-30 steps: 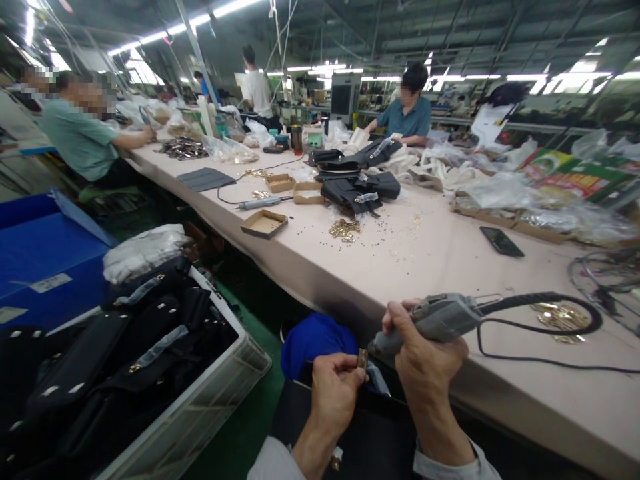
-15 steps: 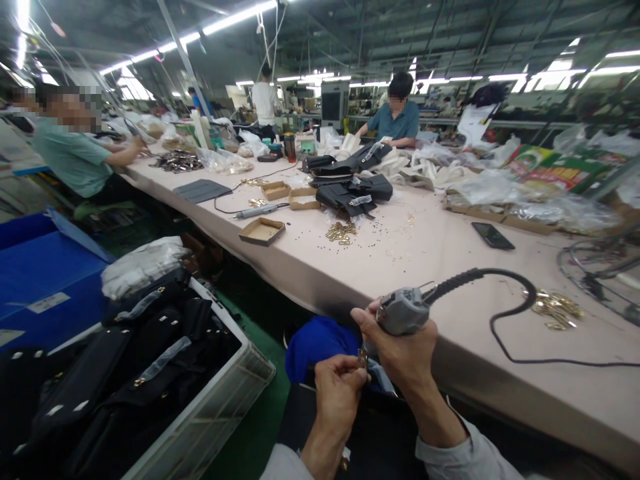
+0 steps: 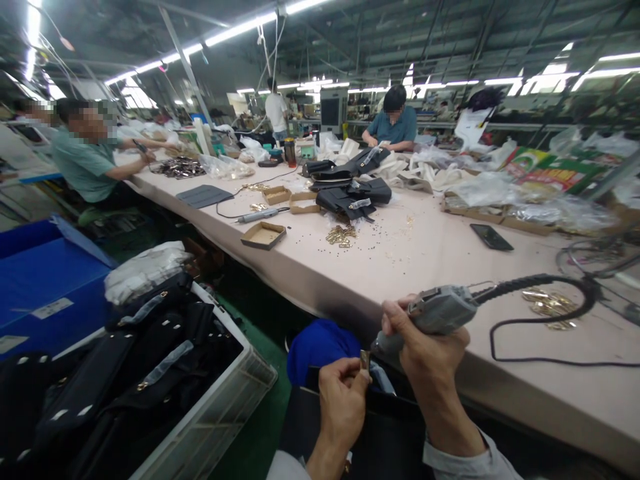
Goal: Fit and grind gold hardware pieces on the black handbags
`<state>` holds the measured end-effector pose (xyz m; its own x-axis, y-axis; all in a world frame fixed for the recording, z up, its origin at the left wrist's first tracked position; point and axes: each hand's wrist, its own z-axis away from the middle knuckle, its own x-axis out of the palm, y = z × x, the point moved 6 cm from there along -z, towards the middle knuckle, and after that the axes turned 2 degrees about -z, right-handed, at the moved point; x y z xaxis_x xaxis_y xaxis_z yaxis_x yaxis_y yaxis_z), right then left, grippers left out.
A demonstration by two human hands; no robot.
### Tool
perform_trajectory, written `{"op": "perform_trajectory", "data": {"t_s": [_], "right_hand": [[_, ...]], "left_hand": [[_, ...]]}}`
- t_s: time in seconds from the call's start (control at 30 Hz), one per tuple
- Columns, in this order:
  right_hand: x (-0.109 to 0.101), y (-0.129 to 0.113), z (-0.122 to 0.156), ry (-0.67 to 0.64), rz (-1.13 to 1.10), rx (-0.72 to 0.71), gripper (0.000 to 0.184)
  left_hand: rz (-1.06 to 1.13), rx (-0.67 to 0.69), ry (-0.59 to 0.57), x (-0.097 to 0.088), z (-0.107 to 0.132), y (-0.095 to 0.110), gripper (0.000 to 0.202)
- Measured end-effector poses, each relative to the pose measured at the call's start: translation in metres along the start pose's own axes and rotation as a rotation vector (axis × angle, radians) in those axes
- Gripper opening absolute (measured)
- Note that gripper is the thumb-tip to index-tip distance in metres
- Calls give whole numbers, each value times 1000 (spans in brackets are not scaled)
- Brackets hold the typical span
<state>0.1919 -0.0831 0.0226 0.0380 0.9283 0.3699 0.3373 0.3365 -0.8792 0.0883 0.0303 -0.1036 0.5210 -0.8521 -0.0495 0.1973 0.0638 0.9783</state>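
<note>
Between the thumb and fingers of my left hand (image 3: 344, 400) is a small gold metal fitting (image 3: 365, 360), held upright. My right hand (image 3: 430, 360) is wrapped round a grey electric screwdriver (image 3: 443, 310), whose black cord (image 3: 540, 285) loops off to the right. The tool's tip points down and left toward the fitting, with a small gap between them. Below both hands a black bag piece (image 3: 380, 433) lies across my lap, partly hidden by my forearms.
On the table (image 3: 300, 267) lie a pile of gold fittings (image 3: 341, 235), black bags (image 3: 350, 193), an open cardboard box (image 3: 263, 235) and a phone (image 3: 491, 237). A crate (image 3: 215, 393) full of black bags stands left. Two co-workers (image 3: 85, 160) sit across and left.
My right hand has drawn the electric screwdriver up and to the right, away from the fitting. My left hand keeps the fitting in nearly the same place.
</note>
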Motion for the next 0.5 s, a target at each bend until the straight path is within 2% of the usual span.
{"op": "perform_trajectory", "data": {"t_s": [0.17, 0.33, 0.4, 0.5], "right_hand": [[-8, -11, -8, 42, -94, -35, 28], [-10, -14, -9, 53, -170, -29, 27], [-10, -10, -7, 38, -155, -1, 26], [-10, -3, -5, 39, -119, 27, 29]], "left_hand": [[-440, 338, 139, 4, 16, 22, 22], [-777, 720, 329, 17, 28, 27, 22], [-868, 807, 384, 21, 31, 27, 22], [-940, 857, 417, 24, 33, 27, 21]]}}
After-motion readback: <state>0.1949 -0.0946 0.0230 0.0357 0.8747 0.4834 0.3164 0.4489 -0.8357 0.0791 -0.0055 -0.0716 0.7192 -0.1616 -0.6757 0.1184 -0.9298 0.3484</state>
